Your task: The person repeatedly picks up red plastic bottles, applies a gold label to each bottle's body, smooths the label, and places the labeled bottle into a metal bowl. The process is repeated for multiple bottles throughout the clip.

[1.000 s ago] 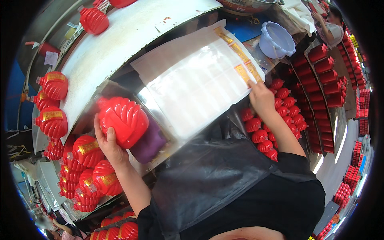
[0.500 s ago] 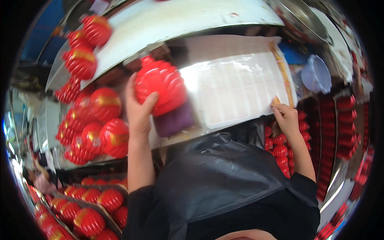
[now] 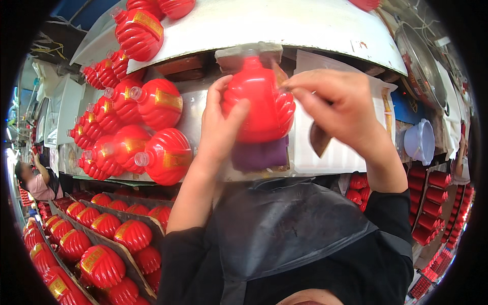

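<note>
A red ribbed bottle [image 3: 256, 104] lies on a folded purple cloth [image 3: 260, 154], its neck pointing away from me against a pale block [image 3: 249, 53]. My left hand [image 3: 218, 114] grips its left side, thumb on top. Over the bottle's upper right, my right hand [image 3: 338, 104] pinches a thin gold label [image 3: 279, 74] between thumb and fingertips. A brown, pointed, blade-like piece [image 3: 318, 140] sticks out below that palm, its other end hidden in the hand. Under the right arm lies a white label sheet [image 3: 335, 157] with a gold strip [image 3: 387, 109] along its right edge.
Several labelled red bottles [image 3: 160, 103] crowd the bench at left. Divided crates of them [image 3: 104, 267] stand below. A white shelf [image 3: 279, 25] crosses the far side. At right are a lavender bucket [image 3: 419, 142] and a metal pan [image 3: 419, 63]. Another person [image 3: 38, 180] is far left.
My right hand has moved left from the sheet's right edge to the bottle, bringing the gold label. The bottle now rests on the cloth, still in my left hand. The view has shifted.
</note>
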A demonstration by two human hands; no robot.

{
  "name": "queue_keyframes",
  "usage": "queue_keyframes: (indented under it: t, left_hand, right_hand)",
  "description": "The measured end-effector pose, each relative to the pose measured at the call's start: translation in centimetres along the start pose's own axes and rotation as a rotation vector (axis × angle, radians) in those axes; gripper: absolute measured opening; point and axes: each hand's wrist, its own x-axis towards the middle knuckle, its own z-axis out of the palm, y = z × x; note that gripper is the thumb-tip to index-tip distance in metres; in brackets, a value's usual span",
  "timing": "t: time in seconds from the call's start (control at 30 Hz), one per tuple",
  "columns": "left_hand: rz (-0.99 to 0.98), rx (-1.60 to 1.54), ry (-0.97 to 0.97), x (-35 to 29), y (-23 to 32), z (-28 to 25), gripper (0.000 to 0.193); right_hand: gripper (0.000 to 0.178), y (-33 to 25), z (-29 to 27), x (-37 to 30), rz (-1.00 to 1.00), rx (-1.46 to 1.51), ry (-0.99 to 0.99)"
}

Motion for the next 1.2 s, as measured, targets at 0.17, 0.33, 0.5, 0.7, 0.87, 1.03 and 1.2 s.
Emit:
queue_keyframes:
  t: [0.17,0.33,0.5,0.7,0.87,1.03,1.2]
  left_hand:
    - [0.056,0.123,0.071,2.2,0.7,0.0,0.059]
    - [0.09,0.423,0.084,2.8,1.7,0.5,0.059]
    - [0.173,0.371,0.084,2.3,1.2,0.5,0.052]
    - [0.542,0.68,-0.011,2.3,1.1,-0.3,0.056]
    - [0.59,0.88,-0.095,1.0,1.6,-0.5,0.062]
    - [0.581,0.869,-0.067,1.2,1.4,-0.3,0.064]
    - [0.6,0.879,-0.117,1.5,1.7,-0.7,0.063]
  right_hand:
    - [0.026,-0.7,3.8,-0.2,-0.473,-0.588,-0.118]
    - [0.027,0.5,5.5,-2.0,-0.56,-0.692,-0.035]
    - [0.03,0.5,5.2,-3.9,-0.651,-0.815,-0.145]
    - [0.038,1.2,4.6,-2.9,-0.255,-0.357,0.075]
    - [0.042,2.1,5.2,0.2,-0.052,-0.349,0.007]
    - [0.046,2.3,5.2,0.5,-0.001,-0.316,-0.056]
    - [0.048,2.6,5.1,0.2,0.009,-0.301,-0.047]
